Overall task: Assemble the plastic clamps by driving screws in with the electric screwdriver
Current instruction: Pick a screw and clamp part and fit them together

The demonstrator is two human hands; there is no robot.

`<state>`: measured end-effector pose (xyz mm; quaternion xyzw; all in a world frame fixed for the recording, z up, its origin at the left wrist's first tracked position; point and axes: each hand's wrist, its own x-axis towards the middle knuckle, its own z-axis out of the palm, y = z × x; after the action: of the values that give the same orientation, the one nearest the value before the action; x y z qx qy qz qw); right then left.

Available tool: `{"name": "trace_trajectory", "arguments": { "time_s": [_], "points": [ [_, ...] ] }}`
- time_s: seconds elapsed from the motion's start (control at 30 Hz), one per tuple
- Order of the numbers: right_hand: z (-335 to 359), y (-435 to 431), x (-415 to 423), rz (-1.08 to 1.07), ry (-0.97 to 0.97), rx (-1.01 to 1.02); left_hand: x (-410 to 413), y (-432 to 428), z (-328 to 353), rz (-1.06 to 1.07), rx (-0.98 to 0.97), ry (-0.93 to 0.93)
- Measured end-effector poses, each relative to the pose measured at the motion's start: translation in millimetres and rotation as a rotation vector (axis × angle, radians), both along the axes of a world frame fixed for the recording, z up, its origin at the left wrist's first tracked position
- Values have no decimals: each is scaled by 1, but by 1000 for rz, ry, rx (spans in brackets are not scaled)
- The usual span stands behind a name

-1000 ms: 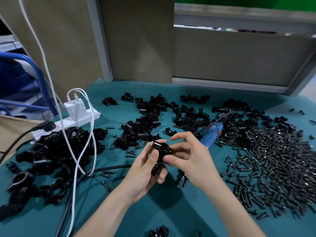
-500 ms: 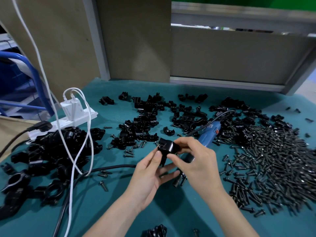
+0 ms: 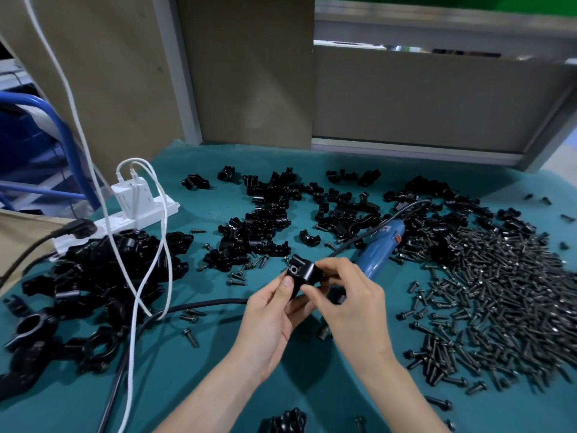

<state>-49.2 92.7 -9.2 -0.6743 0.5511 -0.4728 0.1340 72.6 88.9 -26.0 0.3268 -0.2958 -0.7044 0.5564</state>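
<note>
Centrally, head view: a black plastic clamp (image 3: 304, 271) is held above the teal table (image 3: 193, 385), just below frame centre. The left hand (image 3: 271, 310) grips it, thumb on its front and fingers curled beneath. The right hand (image 3: 349, 301) pinches its right side. The blue electric screwdriver (image 3: 381, 248) lies just behind (untouched), with the screw pile (image 3: 499, 292) at right.

Hardly anything could be read. Just beyond my right hand (image 3: 349, 304), the blue electric screwdriver (image 3: 379, 254) carried a small white label (image 3: 387, 228) near its cord end, with dark marks too blurred for me to make out. Well off to the left of my left hand (image 3: 271, 310), the white charger (image 3: 129, 195) plugged into the power strip (image 3: 162, 209) showed faint grey print on its side, too small to read.
</note>
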Motion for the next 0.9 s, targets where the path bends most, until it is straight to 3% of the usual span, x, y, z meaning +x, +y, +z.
{"name": "trace_trajectory", "arguments": {
  "time_s": [0.23, 0.47, 0.9],
  "points": [
    [1, 1, 0, -8, 19, -26, 2, -1, 0, 1, 4, -1],
    [-2, 4, 11, -39, 133, -195, 0, 0, -2, 77, 29, 22],
    [-10, 11, 14, -50, 225, -126, -1, -1, -3, 101, 69, 60]
  ]
}}
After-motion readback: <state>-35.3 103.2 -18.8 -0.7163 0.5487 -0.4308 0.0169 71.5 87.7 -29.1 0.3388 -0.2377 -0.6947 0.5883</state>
